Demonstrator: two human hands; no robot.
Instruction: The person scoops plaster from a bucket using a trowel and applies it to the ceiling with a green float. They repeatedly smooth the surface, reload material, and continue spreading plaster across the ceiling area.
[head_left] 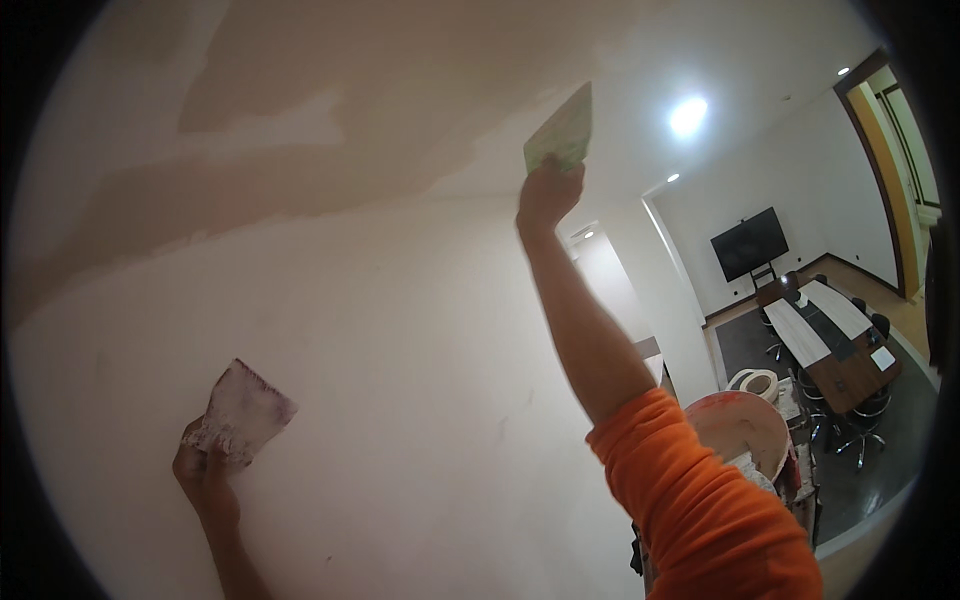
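My right hand [550,197] is raised high and closed on a pale green putty scraper [566,128]. Its flat blade points up at the ceiling; whether the edge touches the surface I cannot tell. Lower down on the left, my left hand [207,470] grips a second putty scraper [250,408], smeared with white and purplish residue, in front of the white wall [400,400]. Overhead, a broad beige-brown patch [400,100] with uneven edges spreads across the ceiling, with a paler area inside it.
Below my right arm stands a round bucket [740,425] with a stained inside, beside a roll of tape [760,383]. Farther right are a long meeting table [835,375] with chairs and a black screen [750,245] on a stand. A bright ceiling lamp [688,117] shines nearby.
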